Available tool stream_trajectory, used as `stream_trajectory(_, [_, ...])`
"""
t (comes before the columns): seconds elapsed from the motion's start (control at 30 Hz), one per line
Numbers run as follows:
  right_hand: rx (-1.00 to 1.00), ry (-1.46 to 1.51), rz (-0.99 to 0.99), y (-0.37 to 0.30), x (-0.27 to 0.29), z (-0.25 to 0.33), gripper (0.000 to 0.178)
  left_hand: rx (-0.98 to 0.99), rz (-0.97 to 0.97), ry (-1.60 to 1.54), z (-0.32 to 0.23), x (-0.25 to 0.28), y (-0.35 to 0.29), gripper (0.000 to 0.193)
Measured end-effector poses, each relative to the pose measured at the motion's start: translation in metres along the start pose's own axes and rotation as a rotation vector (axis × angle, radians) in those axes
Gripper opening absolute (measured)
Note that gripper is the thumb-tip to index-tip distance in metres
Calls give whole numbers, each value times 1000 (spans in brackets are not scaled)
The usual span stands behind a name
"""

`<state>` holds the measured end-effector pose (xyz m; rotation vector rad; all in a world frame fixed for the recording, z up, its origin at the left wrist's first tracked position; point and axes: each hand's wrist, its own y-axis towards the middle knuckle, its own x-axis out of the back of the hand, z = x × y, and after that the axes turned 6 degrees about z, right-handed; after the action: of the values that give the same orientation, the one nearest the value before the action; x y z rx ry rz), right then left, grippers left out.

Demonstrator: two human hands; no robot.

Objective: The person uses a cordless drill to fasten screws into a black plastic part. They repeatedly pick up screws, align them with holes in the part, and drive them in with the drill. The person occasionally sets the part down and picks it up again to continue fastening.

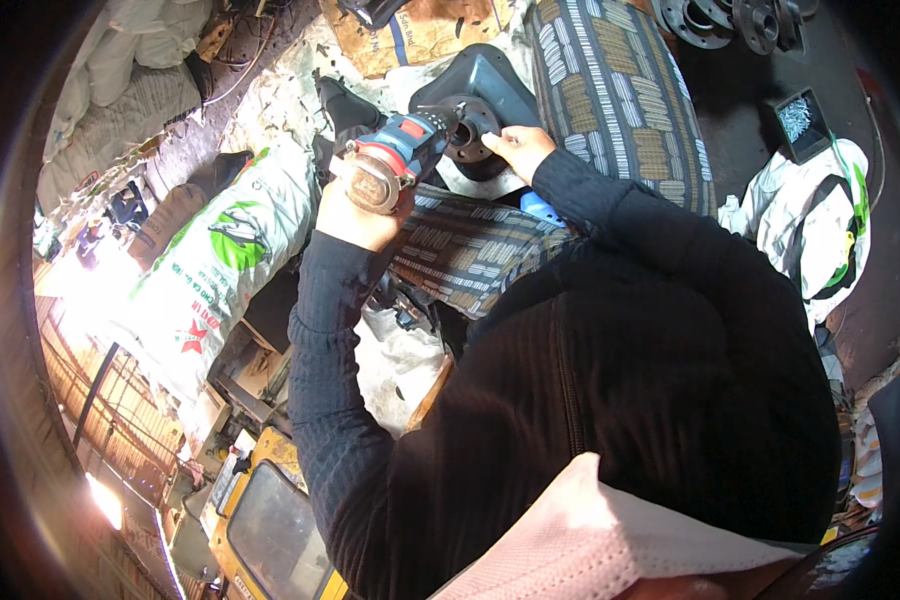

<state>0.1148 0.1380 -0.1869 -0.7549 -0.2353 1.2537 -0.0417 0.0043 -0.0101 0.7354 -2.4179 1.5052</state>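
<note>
My left hand (358,218) is wrapped round a blue cordless drill (412,142) with a red band, its battery end toward me. The drill's chuck points right, at a black round metal flange (482,112) with holes in it. Beneath the flange is a dark blue-grey metal base (503,78) with rounded corners. At the flange's right edge my right hand (526,150) has thumb and forefinger pinched together. Whatever lies between those fingertips is too small to make out. The drill hides part of the flange's left side.
Patterned cushions (620,100) lie around the metal base. An open box of small screws (796,120) stands to the right, below more dark flanges (695,22). A white-and-green sack (225,255) lies left, and a yellow-framed machine part (275,520) is lower left.
</note>
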Motion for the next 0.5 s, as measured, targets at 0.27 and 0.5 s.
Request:
stream_trajectory(0.27, [-72, 8, 22, -3, 0, 9, 45, -354, 30, 827, -5, 3, 13, 41])
stream_trajectory(0.5, [-47, -15, 24, 3, 0, -6, 36, -247, 51, 644, -5, -3, 15, 39])
